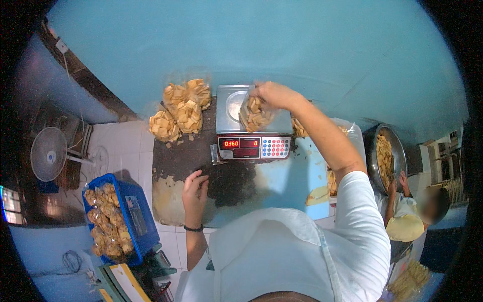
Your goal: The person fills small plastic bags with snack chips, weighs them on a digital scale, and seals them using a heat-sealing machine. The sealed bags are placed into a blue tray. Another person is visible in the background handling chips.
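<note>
My right hand grips the top of a clear plastic bag of square chips, over the right part of the metal pan of a digital scale. Red digits glow on the scale's display. My left hand, a dark band at its wrist, holds nothing and has its fingers apart above the worn table top. Several filled clear bags of chips stand together left of the scale. A small dark packet lies at the scale's front left corner.
A blue plastic crate with several bagged portions stands at the lower left, near a standing fan. More chips lie right of the scale. Beyond, a co-worker reaches to a large metal basin of chips. A blue wall rises behind the table.
</note>
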`<state>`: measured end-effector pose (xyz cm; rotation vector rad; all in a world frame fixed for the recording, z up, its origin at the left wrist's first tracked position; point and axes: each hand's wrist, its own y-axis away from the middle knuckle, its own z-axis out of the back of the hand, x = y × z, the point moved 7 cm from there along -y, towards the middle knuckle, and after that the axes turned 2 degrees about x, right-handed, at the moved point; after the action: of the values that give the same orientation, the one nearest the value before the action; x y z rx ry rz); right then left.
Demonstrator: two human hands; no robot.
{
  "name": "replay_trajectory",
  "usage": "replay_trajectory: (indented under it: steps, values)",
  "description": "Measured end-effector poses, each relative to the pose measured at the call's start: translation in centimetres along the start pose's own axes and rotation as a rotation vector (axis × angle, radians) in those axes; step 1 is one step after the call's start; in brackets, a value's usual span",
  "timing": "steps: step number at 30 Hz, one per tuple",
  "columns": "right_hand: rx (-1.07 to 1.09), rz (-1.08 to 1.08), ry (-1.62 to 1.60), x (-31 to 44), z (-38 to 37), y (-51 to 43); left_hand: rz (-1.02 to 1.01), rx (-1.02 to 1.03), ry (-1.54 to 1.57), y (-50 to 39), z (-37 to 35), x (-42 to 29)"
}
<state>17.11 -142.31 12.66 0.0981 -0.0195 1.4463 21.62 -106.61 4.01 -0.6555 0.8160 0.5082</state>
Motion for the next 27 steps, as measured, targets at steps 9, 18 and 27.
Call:
replay_trajectory:
  steps: [9,18,27]
  values:
    - [-0.407,-0.428,-0.319,-8.5,8.1,14.4,0.019,-0.003,-0.057,0.4,0.2,0.3]
    - [-0.205,-0.946,-0.432,-15.7,-8.0,21.7,0.05,0.053,-0.019,-0.7,-1.7,-0.6]
    - [-0.732,-0.591,-0.392,-8.3,0.1,17.9,0.033,0.025,-0.018,-0.4,-2.0,-0.1]
